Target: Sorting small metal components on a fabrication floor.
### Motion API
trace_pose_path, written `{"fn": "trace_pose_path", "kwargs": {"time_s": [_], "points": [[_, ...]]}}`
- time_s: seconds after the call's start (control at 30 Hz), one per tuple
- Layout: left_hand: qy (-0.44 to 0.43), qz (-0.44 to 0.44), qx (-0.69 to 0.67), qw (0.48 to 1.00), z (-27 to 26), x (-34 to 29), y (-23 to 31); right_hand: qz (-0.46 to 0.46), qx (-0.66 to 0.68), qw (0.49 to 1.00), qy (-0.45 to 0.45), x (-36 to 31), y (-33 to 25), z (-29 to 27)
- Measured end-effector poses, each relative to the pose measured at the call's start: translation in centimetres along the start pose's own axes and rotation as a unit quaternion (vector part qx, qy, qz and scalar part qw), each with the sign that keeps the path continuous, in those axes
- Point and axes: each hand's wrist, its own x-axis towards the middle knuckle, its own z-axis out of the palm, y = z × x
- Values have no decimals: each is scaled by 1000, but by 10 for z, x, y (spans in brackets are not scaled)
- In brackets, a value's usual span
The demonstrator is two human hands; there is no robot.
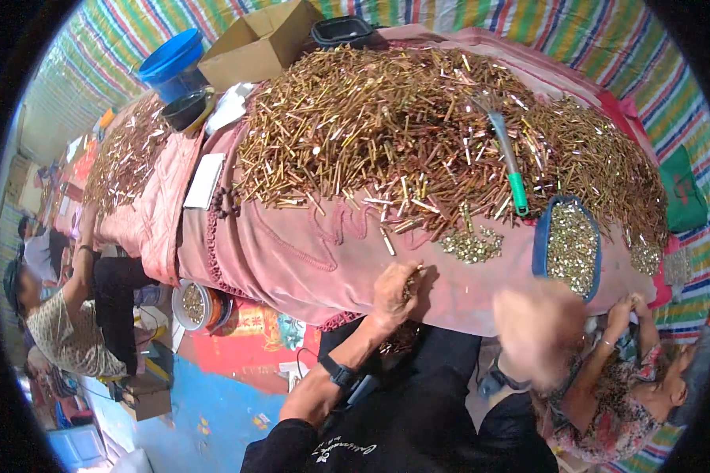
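Observation:
My left hand (396, 298) is closed at the near edge of the pink-covered table (284, 236), with small gold-coloured pieces showing at its curled fingers. To the right, my right hand (540, 329) is smeared by motion, so its fingers and anything in them cannot be made out. Beyond both hands lies a wide heap of thin copper-coloured sticks (355, 134). A small pile of short gold-coloured bits (473, 243) sits ahead of my hands. Just past my right hand stands a blue-rimmed tray (541, 240) filled with similar bits.
A green-handled tool (517, 193) rests on the heap. Behind are a cardboard box (244, 55), a blue bucket (170, 67) and black containers (343, 31). One person (67, 323) works at the left, another (607, 402) close on my right. A bucket (193, 306) stands below the table.

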Motion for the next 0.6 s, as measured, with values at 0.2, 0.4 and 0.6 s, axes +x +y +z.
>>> {"fn": "trace_pose_path", "kwargs": {"time_s": [0.2,0.4,0.6], "points": [[-39,54,-53,996,-10,8,5,92,210,973,12,84,77,139],[-68,38,-59,995,-10,3,-3,13,-68,973,-222,115,83,202],[-15,16,-85,996,-2,2,4,96,66,966,-230,111,89,185]]}}
